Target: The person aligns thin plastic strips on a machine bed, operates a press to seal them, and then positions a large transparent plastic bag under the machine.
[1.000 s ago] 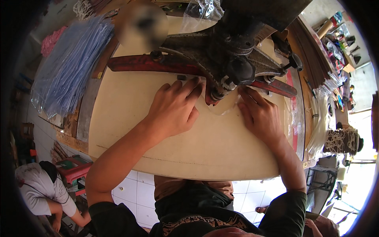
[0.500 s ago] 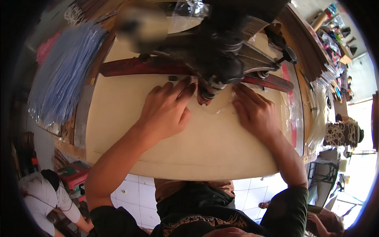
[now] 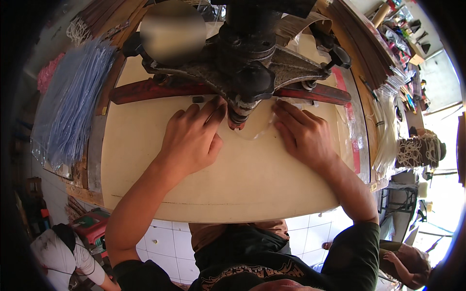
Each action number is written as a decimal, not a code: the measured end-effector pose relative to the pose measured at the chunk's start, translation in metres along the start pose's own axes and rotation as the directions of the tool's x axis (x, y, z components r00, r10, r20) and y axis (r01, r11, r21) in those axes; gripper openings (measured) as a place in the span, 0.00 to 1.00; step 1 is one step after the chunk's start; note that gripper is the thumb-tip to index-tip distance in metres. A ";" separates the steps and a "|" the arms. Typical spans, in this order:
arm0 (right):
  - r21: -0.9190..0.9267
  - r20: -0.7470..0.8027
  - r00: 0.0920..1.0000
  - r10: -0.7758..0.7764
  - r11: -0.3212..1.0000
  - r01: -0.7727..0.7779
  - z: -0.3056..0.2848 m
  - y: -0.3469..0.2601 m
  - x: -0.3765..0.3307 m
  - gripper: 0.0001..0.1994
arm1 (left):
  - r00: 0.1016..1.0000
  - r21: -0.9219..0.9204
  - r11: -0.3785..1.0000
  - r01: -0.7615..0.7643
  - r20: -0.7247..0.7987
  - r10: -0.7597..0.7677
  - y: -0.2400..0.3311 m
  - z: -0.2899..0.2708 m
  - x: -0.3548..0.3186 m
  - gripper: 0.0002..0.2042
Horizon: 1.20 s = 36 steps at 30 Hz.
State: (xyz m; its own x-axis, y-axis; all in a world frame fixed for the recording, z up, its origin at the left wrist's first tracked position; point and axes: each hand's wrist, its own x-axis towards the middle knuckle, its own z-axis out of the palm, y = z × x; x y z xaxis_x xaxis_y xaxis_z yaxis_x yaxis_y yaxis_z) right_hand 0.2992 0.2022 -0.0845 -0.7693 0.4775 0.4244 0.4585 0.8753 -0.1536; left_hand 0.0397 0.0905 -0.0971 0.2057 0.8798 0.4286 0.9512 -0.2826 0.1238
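Note:
Both my hands rest palm down on a cream board [image 3: 233, 189], either side of a dark metal press [image 3: 247, 72] with a red crossbar [image 3: 160, 90]. The fingers of my left hand [image 3: 190, 133] are apart, their tips close to the bar and the press's pointed foot, partly hidden there. My right hand [image 3: 306, 133] lies with fingers stretched forward, touching a thin clear plastic sheet [image 3: 252, 132]. That sheet spreads beneath the foot between my hands; its outline is hard to make out. A small black block [image 3: 198, 99] sits beyond my left fingers, near the bar.
A stack of bluish clear plastic sleeves [image 3: 73, 102] lies at left. Pale strips [image 3: 386, 131] hang at the right edge, near a cord-wrapped bundle [image 3: 420, 151]. One person [image 3: 68, 254] bends at lower left; another [image 3: 405, 262] is at lower right. A blurred round object hangs at top.
The whole view has shifted, so the press shows slightly further left and its arms more fully. My hands keep nearly the same places beside the foot, with fingers barely moved.

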 end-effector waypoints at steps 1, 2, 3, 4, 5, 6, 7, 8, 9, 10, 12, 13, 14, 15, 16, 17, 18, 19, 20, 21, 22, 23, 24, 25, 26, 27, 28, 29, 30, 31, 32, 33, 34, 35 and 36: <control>0.000 -0.003 1.000 0.000 1.000 0.000 0.000 0.000 0.000 0.14 | 1.000 0.001 1.000 0.000 0.002 0.000 0.000 0.000 0.000 0.24; -0.003 -0.003 1.000 -0.001 1.000 0.001 0.000 0.000 0.000 0.14 | 1.000 0.005 1.000 -0.002 0.003 0.002 0.000 0.000 0.000 0.24; -0.006 -0.002 1.000 -0.002 1.000 0.002 0.000 0.000 0.000 0.14 | 1.000 0.008 1.000 -0.004 0.005 0.003 0.000 0.000 -0.001 0.24; -0.009 -0.002 1.000 -0.003 1.000 0.003 0.000 0.000 0.000 0.14 | 1.000 0.012 1.000 -0.005 0.006 0.005 0.001 0.000 -0.001 0.24; -0.010 0.000 1.000 -0.004 1.000 0.004 0.000 -0.001 0.000 0.14 | 1.000 0.019 1.000 -0.007 0.012 0.006 0.001 0.000 -0.001 0.24; -0.011 0.002 1.000 -0.005 1.000 0.005 0.000 -0.001 0.001 0.14 | 1.000 0.026 1.000 -0.008 0.019 0.007 0.000 0.000 -0.001 0.24; -0.012 0.004 1.000 -0.006 1.000 0.006 -0.001 -0.001 0.001 0.14 | 1.000 0.033 0.999 -0.009 0.025 0.008 0.000 0.000 -0.001 0.24; -0.011 0.005 1.000 -0.002 1.000 0.002 -0.001 -0.001 0.001 0.14 | 1.000 0.037 0.999 -0.010 0.024 0.009 0.000 0.000 -0.001 0.24; -0.009 0.005 1.000 0.002 1.000 -0.002 -0.001 -0.001 0.001 0.14 | 1.000 0.042 0.999 -0.010 0.022 0.009 0.001 -0.001 0.000 0.24; -0.008 0.006 1.000 0.006 1.000 -0.006 0.000 0.000 0.001 0.14 | 1.000 0.047 0.999 -0.011 0.020 0.010 0.001 -0.001 0.000 0.24; -0.021 -0.018 1.000 -0.018 1.000 0.018 0.003 0.003 -0.001 0.14 | 1.000 0.042 0.999 -0.008 0.026 0.007 0.001 0.000 0.000 0.25; -0.028 -0.030 0.999 -0.030 0.999 0.029 0.003 0.004 -0.001 0.14 | 1.000 0.039 0.999 -0.007 0.030 0.006 0.001 0.001 0.000 0.25; -0.016 -0.019 1.000 -0.014 1.000 0.014 0.003 0.003 -0.001 0.14 | 1.000 0.038 0.999 -0.007 0.031 0.006 0.001 0.001 0.000 0.25; -0.004 -0.007 1.000 0.002 1.000 -0.002 0.001 0.001 0.000 0.15 | 0.999 0.038 0.999 -0.008 0.032 0.006 0.001 0.000 0.000 0.25; 0.007 0.005 1.000 0.018 1.000 -0.018 0.000 0.000 0.001 0.15 | 0.999 0.037 0.999 -0.008 0.033 0.007 0.001 0.000 0.000 0.25; 0.009 0.004 1.000 0.015 1.000 -0.015 0.000 -0.001 0.002 0.15 | 0.999 0.036 0.999 -0.006 0.031 0.005 0.001 0.000 0.000 0.25; 0.011 0.004 1.000 0.012 1.000 -0.012 0.000 0.000 0.002 0.15 | 1.000 0.035 0.999 -0.004 0.030 0.003 0.001 0.000 0.000 0.26; 0.012 0.003 1.000 0.009 1.000 -0.009 0.000 0.000 0.002 0.15 | 1.000 0.034 0.999 -0.003 0.029 0.002 0.001 0.000 0.000 0.26; 0.012 0.003 1.000 0.011 1.000 -0.011 0.000 0.000 0.002 0.15 | 1.000 0.037 0.999 -0.004 0.024 0.003 0.001 0.000 0.000 0.26; 0.011 0.003 1.000 0.012 1.000 -0.012 0.000 -0.001 0.002 0.15 | 1.000 0.039 0.999 -0.005 0.019 0.005 0.002 0.000 0.000 0.26; 0.011 0.003 1.000 0.013 1.000 -0.013 0.000 -0.001 0.002 0.15 | 1.000 0.042 0.999 -0.006 0.014 0.006 0.002 0.000 -0.001 0.26; 0.011 0.002 1.000 0.013 1.000 -0.013 0.001 -0.001 0.002 0.15 | 1.000 0.042 0.999 -0.006 0.018 0.005 0.001 0.001 -0.001 0.26; 0.010 0.001 1.000 0.012 1.000 -0.012 0.001 0.000 0.002 0.15 | 1.000 0.042 0.999 -0.005 0.021 0.004 0.001 0.001 -0.001 0.26; 0.010 0.000 1.000 0.012 1.000 -0.012 0.001 0.000 0.002 0.15 | 1.000 0.042 0.999 -0.004 0.025 0.003 0.001 0.002 -0.001 0.26; 0.006 -0.011 1.000 -0.001 1.000 0.001 0.002 0.001 0.001 0.15 | 1.000 0.042 0.999 -0.004 0.027 0.003 0.001 0.001 -0.001 0.26; 0.002 -0.022 1.000 -0.014 1.000 0.014 0.003 0.002 0.001 0.15 | 1.000 0.041 0.999 -0.004 0.030 0.003 0.002 0.001 0.000 0.26; -0.003 -0.033 0.999 -0.026 1.000 0.026 0.004 0.003 0.001 0.15 | 0.999 0.040 0.999 -0.004 0.032 0.003 0.002 0.000 0.000 0.26; 0.000 -0.034 0.999 -0.027 1.000 0.027 0.004 0.003 0.001 0.15 | 0.999 0.040 0.999 -0.003 0.032 0.002 0.002 0.000 0.000 0.26; 0.002 -0.034 0.999 -0.028 1.000 0.028 0.004 0.003 0.001 0.14 | 0.999 0.040 0.999 -0.003 0.032 0.001 0.001 0.000 0.000 0.26; 0.005 -0.035 0.999 -0.028 1.000 0.028 0.005 0.003 0.001 0.14 | 0.999 0.040 0.999 -0.002 0.032 0.001 0.001 0.000 0.000 0.26; 0.002 -0.030 0.999 -0.023 1.000 0.024 0.004 0.003 0.001 0.14 | 1.000 0.039 0.999 -0.003 0.027 0.002 0.001 0.000 0.000 0.26; 0.000 -0.025 1.000 -0.019 1.000 0.019 0.003 0.002 0.001 0.14 | 1.000 0.039 0.999 -0.005 0.022 0.004 0.002 0.000 0.000 0.26; -0.003 -0.020 1.000 -0.014 1.000 0.014 0.003 0.002 0.001 0.14 | 1.000 0.038 0.999 -0.006 0.017 0.006 0.002 0.000 -0.001 0.26; -0.004 -0.025 1.000 -0.019 1.000 0.019 0.003 0.003 0.001 0.14 | 1.000 0.039 0.999 -0.005 0.021 0.004 0.002 0.000 0.000 0.26; -0.005 -0.029 0.999 -0.024 1.000 0.024 0.004 0.003 0.001 0.14 | 1.000 0.039 0.999 -0.004 0.024 0.003 0.002 0.000 0.000 0.26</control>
State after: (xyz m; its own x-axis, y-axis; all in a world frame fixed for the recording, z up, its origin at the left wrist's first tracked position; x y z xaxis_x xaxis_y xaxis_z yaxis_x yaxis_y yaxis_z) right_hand 0.2986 0.2057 -0.0882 -0.7668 0.4542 0.4536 0.4423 0.8860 -0.1394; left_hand 0.0416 0.0900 -0.0971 0.2137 0.8881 0.4069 0.9588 -0.2705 0.0870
